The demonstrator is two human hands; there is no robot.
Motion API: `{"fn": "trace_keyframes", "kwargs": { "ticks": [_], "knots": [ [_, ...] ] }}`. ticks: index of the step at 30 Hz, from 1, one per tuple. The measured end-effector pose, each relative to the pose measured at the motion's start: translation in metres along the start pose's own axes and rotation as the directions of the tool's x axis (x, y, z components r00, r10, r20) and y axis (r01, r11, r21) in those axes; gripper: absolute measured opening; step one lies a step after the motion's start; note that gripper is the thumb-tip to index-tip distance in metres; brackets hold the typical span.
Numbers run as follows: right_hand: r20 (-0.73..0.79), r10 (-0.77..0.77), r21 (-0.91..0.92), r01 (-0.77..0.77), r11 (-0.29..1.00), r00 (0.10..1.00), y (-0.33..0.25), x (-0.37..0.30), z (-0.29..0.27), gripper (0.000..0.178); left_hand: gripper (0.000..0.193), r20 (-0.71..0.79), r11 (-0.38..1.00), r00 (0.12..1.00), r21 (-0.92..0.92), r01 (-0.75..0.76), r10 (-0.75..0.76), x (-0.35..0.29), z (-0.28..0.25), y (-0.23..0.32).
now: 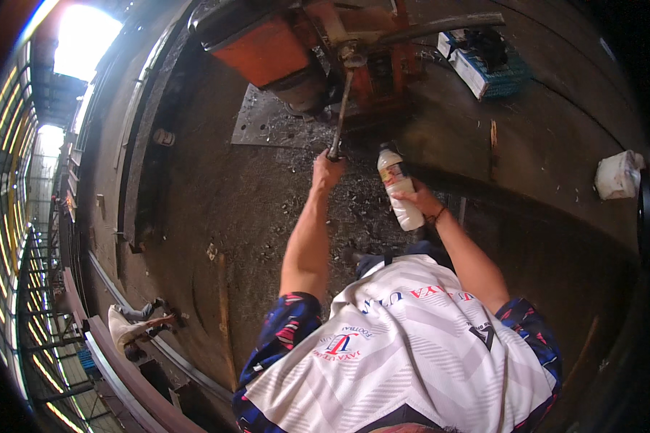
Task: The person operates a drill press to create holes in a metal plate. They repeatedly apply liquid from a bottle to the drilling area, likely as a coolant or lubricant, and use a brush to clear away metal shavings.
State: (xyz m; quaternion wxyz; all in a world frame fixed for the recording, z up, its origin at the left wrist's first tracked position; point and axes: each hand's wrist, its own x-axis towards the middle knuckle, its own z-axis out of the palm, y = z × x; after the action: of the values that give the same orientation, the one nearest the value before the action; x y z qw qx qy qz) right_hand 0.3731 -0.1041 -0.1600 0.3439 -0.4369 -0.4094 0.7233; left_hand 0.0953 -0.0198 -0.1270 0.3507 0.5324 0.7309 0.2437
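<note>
My left hand point(327, 172) is closed around the end of a long lever handle point(344, 108). That lever runs up to the hub of an orange and black machine point(256, 54), which looks like a drill. In my right hand point(425, 200) is a plastic bottle point(393, 177) of whitish liquid, tilted, with a dark cap end pointing away from me toward the machine. Beneath the machine lies a metal plate point(249, 124) with several round holes. Dark metal shavings point(354, 187) are scattered over the plate and the surface nearer me. The machine's working tip is hidden.
A blue and white box point(502, 76) with a dark object on top lies far right. A white container point(619, 175) stands at the right edge. A small white tub point(164, 137) sits left of the plate. Another person point(133, 328) bends among long metal beams point(170, 353) at lower left.
</note>
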Motion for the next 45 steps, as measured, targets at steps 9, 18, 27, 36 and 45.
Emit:
{"fn": "trace_keyframes", "kwargs": {
  "ticks": [9, 18, 27, 36, 45],
  "knots": [
    [-0.303, -0.136, 0.021, 0.149, 0.989, 0.943, -0.020, -0.090, -0.084, 0.049, 0.045, 0.008, 0.672, 1.000, 0.741, -0.013, 0.011, -0.036, -0.229, 0.078],
    [-0.660, -0.454, -0.353, 0.286, 0.891, 0.599, -0.058, -0.147, -0.186, 0.060, 0.047, 0.091, 0.138, 0.505, 0.907, -0.398, 0.858, -0.051, -0.334, 0.345],
    [-0.779, -0.597, -0.563, 0.203, 0.801, 0.192, -0.093, -0.116, -0.288, 0.061, 0.054, -0.311, 0.274, 0.113, 0.545, -0.792, 0.944, -0.068, -0.012, 0.494],
    [-0.782, -0.539, -0.483, 0.243, 0.841, 0.314, -0.058, -0.084, -0.330, 0.070, 0.033, 0.379, 0.232, 0.415, 0.442, -0.866, 0.827, -0.016, 0.233, 0.383],
    [-0.865, 0.052, 0.195, 0.238, 0.952, 0.498, -0.031, -0.095, -0.267, 0.041, 0.019, 0.429, 0.397, 0.523, 0.352, -0.848, 0.737, 0.021, 0.297, 0.284]
  ]
}}
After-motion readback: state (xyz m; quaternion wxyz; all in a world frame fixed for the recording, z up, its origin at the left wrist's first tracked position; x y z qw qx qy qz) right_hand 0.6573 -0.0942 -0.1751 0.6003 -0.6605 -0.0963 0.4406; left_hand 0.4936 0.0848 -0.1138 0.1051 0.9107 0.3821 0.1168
